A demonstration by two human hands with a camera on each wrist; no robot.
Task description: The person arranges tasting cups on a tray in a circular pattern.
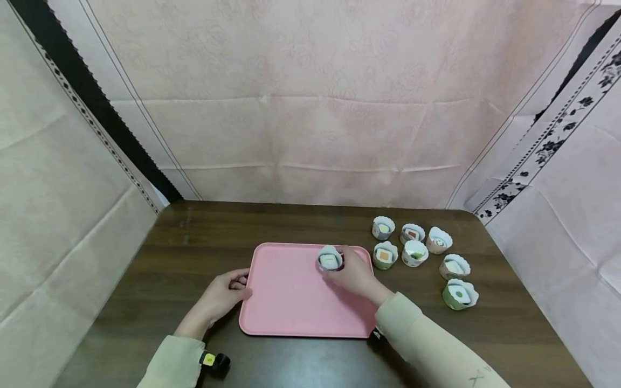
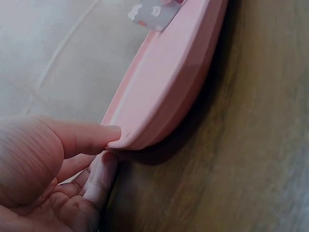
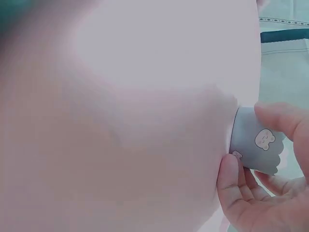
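A pink rectangular tray (image 1: 296,302) lies on the table. My left hand (image 1: 225,293) pinches its left rim; in the left wrist view the thumb (image 2: 91,137) lies over the rim and fingers are beneath it. At the tray's upper right, my right hand (image 1: 353,272) holds a small scalloped paper cupcake cup (image 1: 329,257), with pale contents showing inside. The right wrist view shows this cupcake cup (image 3: 256,137) as grey with a bear-face print, gripped between thumb and fingers, its base right at the tray surface.
Several more scalloped cupcake cups stand right of the tray, among them a green one with an orange square inside (image 1: 385,255) and a green one nearest me (image 1: 459,294). The dark wooden table (image 1: 218,226) ends at a hanging pale cloth (image 1: 310,134).
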